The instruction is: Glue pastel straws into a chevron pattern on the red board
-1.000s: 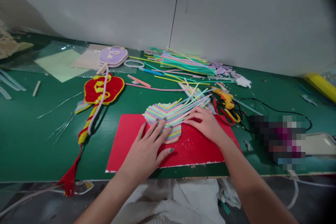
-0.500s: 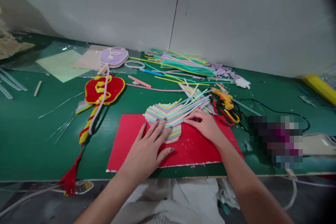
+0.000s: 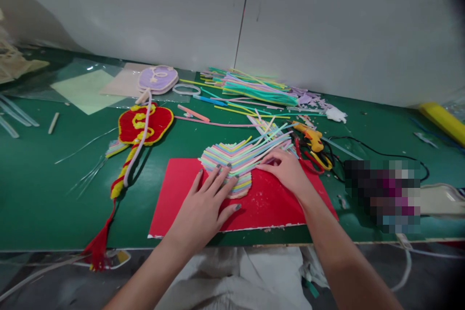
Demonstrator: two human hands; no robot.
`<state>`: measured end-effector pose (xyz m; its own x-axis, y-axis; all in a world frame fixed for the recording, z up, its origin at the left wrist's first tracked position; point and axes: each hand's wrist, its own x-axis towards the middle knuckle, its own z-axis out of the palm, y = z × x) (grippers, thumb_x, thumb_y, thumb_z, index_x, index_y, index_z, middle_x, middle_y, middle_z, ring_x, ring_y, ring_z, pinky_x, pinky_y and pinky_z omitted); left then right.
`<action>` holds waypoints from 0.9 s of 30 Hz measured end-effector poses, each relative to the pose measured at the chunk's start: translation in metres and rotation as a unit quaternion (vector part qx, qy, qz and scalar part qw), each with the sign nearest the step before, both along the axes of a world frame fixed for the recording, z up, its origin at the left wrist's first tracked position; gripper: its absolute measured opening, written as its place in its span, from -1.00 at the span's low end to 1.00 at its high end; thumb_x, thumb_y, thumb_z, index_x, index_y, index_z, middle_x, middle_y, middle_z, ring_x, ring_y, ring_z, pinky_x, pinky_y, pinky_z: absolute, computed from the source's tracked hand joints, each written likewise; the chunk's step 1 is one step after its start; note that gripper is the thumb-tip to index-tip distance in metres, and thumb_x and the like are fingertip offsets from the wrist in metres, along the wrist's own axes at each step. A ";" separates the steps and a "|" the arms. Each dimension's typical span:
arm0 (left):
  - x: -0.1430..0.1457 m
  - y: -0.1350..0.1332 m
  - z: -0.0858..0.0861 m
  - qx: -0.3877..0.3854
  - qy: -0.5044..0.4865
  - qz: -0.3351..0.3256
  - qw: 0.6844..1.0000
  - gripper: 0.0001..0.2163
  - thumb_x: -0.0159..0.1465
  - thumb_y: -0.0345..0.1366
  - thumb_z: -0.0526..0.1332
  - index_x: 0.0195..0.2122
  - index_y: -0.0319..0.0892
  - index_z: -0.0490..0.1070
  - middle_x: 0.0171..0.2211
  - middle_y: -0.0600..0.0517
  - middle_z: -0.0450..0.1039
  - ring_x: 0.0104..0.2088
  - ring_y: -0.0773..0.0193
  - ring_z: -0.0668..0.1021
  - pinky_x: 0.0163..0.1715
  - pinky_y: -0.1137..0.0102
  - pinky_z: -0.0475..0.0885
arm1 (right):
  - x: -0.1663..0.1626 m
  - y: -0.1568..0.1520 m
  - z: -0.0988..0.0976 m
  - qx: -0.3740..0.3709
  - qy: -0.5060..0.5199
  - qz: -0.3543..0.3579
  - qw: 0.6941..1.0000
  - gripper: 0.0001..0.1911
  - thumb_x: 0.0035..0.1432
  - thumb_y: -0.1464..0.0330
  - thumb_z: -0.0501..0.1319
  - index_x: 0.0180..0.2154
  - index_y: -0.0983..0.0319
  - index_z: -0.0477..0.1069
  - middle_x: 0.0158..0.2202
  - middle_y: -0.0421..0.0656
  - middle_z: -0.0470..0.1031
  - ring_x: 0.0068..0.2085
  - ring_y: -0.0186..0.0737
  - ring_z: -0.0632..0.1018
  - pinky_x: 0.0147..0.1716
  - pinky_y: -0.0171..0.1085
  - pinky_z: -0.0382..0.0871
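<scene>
A striped piece (image 3: 225, 155) of pastel pipe cleaners, laid in V-shaped rows with loose ends running to the upper right, lies on a red board (image 3: 172, 191). My left hand (image 3: 207, 203) rests flat on its lower left part, fingers spread. At the piece's right edge, my right hand (image 3: 285, 172) is closed, thumb and forefinger pinching at the pipe cleaners; the fingers hide exactly which strand they hold. Just beyond the right hand lie red-handled scissors (image 3: 313, 162) and an orange glue gun (image 3: 310, 136).
A red and yellow fan (image 3: 145, 123) with a tassel lies left, a purple fan (image 3: 158, 79) behind it. A heap of pipe cleaners (image 3: 250, 88) lies along the back wall. A black cord (image 3: 378, 140) and a pixelated object (image 3: 381, 196) are at right.
My right hand has shifted very slightly at the piece's right edge, its fingers still pinched. My left hand stays flat in the same place.
</scene>
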<state>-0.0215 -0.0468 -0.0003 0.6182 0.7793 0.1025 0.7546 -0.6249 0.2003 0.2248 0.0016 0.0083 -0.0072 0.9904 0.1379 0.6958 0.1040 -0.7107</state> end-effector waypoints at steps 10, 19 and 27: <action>0.000 -0.001 0.000 -0.003 -0.008 0.004 1.000 -0.52 0.37 -0.02 -0.03 0.27 -0.03 0.15 0.35 -0.01 0.03 0.32 0.02 0.13 0.22 -0.02 0.13 | 0.000 -0.003 0.001 0.029 -0.039 -0.024 0.999 -0.67 0.02 0.06 0.28 -0.51 0.18 0.49 -0.41 -0.14 0.51 -0.35 -0.19 0.49 -0.32 -0.22 0.35; -0.002 0.000 -0.002 0.008 -0.001 -0.007 1.000 -0.50 0.38 -0.01 -0.07 0.30 -0.03 0.09 0.36 -0.02 -0.04 0.33 0.02 0.11 0.21 -0.03 0.14 | 0.098 0.018 0.023 0.039 -0.179 -0.335 0.924 -0.59 0.16 0.07 0.09 -0.32 0.25 0.49 -0.22 0.08 0.52 -0.22 -0.03 0.50 -0.28 -0.13 0.28; -0.002 0.000 -0.002 0.004 0.002 -0.002 1.000 -0.50 0.38 0.00 -0.06 0.31 0.00 0.06 0.36 0.00 -0.03 0.33 0.03 0.11 0.21 -0.01 0.13 | 0.141 0.065 -0.005 -0.080 -0.182 -0.332 0.922 -0.65 0.01 0.09 0.24 -0.54 0.25 0.42 -0.53 0.06 0.47 -0.34 0.06 0.54 -0.39 -0.11 0.25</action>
<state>-0.0235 -0.0471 -0.0020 0.6209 0.7767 0.1062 0.7533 -0.6286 0.1933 0.3660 0.0666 0.0034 0.5903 0.8012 0.0978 0.7644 -0.5159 -0.3867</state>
